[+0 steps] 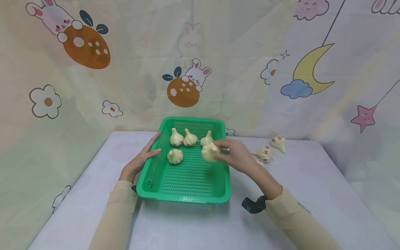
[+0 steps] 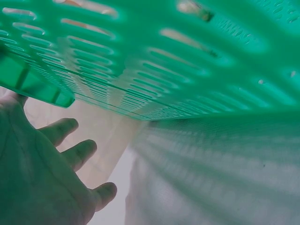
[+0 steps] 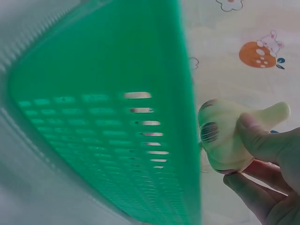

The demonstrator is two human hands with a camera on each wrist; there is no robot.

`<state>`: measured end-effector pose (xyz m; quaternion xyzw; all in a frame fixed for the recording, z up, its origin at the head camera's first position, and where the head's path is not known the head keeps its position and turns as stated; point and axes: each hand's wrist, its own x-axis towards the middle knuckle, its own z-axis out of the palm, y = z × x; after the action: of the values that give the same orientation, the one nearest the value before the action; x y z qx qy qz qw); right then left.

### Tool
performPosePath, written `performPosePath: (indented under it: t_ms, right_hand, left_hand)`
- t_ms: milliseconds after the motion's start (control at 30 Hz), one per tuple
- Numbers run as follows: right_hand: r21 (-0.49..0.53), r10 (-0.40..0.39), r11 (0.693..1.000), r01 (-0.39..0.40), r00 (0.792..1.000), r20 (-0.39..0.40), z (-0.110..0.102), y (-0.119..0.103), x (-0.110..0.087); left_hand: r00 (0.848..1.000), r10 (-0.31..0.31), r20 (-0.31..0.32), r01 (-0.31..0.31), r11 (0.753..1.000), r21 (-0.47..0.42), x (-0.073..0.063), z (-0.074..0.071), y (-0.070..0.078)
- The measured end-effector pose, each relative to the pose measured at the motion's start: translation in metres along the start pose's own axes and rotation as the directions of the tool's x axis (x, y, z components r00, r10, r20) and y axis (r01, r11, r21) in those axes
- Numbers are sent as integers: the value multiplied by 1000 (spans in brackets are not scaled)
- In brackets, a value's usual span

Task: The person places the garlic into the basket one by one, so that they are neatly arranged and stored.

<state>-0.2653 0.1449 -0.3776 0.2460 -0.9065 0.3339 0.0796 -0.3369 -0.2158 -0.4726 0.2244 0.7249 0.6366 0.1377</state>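
A green plastic basket (image 1: 187,178) stands in the middle of the table, with several garlic bulbs (image 1: 175,156) inside. Over its right part, my right hand (image 1: 235,154) pinches a garlic bulb (image 1: 210,152) between thumb and fingers. This bulb overlaps another bulb (image 1: 207,138) by the back right corner. In the right wrist view, the held bulb (image 3: 225,136) shows dark striped marks on its base, and its stem points away from the basket. My left hand (image 1: 142,158) lies along the basket's left rim, its fingers extended; the left wrist view shows them spread beneath the basket wall (image 2: 154,79).
Three garlic bulbs (image 1: 277,142) lie on the white table (image 1: 312,194) to the right of the basket, one partly hidden behind my right wrist. A patterned cloth (image 1: 140,69) hangs behind the table. A black wrist device (image 1: 254,205) sits under my right sleeve.
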Motion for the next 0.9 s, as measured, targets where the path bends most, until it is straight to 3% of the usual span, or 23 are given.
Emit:
performPosePath:
  t_ms: [367, 500, 700, 900]
  right_hand:
    - [-51, 18, 999, -14, 997, 79, -11, -12, 35]
    - [-65, 105, 993, -98, 988, 115, -8, -14, 48]
    - [106, 271, 950, -294, 943, 193, 11, -9, 63]
    - [130, 283, 942, -311, 939, 195, 32, -3, 72]
  left_hand:
    - [1000, 6, 0, -6, 1000, 11, 0, 1, 5]
    - [1000, -1, -9, 1, 1000, 23, 0, 0, 5]
    - [1000, -8, -11, 8, 1000, 14, -2, 1, 4]
    - [1000, -5, -8, 5, 1000, 14, -2, 2, 3]
